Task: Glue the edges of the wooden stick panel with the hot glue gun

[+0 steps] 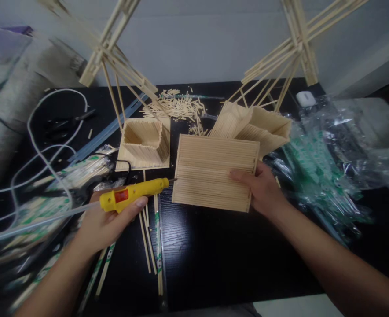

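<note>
My left hand [115, 220] is closed round a yellow hot glue gun [135, 194], whose nozzle points right, at or very near the left edge of a flat stick panel [214, 174]. A long translucent glue stick [49, 223] runs out of the gun's back end. My right hand [263, 187] grips the panel by its right side, thumb on top and fingers hidden beneath. The panel is made of thin wooden sticks laid side by side, with a crosswise stick along each short end. Behind the gun stands an open stick box [144, 141] on a stick base.
Another stick box [263, 125] lies tilted behind the panel. Cut stick pieces [177, 105] are heaped at the back. Tall stick frames [105, 53] rise at both sides. Plastic wrappers [326, 154] lie right; packaged chopsticks [39, 215], a white cable [32, 119] and loose sticks [147, 242] lie left.
</note>
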The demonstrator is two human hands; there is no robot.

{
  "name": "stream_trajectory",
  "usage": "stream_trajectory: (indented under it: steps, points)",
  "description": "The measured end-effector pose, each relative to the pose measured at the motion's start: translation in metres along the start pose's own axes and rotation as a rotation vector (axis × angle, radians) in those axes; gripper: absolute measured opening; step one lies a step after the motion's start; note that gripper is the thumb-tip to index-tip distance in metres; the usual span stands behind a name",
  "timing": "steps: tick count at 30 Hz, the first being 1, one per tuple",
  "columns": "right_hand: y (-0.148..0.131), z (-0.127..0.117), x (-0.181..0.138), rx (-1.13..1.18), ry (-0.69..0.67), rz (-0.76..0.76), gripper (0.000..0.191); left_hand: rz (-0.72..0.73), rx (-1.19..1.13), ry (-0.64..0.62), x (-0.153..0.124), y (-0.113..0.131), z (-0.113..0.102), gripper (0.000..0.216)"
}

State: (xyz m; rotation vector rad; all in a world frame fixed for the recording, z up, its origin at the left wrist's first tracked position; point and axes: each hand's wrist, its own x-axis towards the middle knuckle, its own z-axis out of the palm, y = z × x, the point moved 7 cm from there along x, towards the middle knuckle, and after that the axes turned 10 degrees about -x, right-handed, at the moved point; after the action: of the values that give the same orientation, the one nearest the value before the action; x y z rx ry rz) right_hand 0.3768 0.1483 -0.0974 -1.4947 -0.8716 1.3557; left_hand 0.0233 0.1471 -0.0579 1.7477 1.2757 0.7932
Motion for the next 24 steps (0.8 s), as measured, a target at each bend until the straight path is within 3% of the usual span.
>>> stream_trajectory:
  steps: [6, 15, 24]
  points:
    - [-0.0002, -0.0025, 0.0024, 0.051, 0.035, 0.015, 0.043, 0.020, 0.015, -0.020, -0.0004, 0.0010, 0.0014, 0.036]
    - [-0.0014, -0.0060, 0.0044, 0.065, 0.097, 0.037, 0.046, 0.073, 0.045, -0.023, 0.0007, 0.0053, 0.0038, 0.049]
    - [-0.0050, -0.0078, 0.0062, 0.090, 0.114, 0.019, 0.045, 0.098, 0.022, -0.039, 0.0009, 0.0079, 0.0057, 0.046]
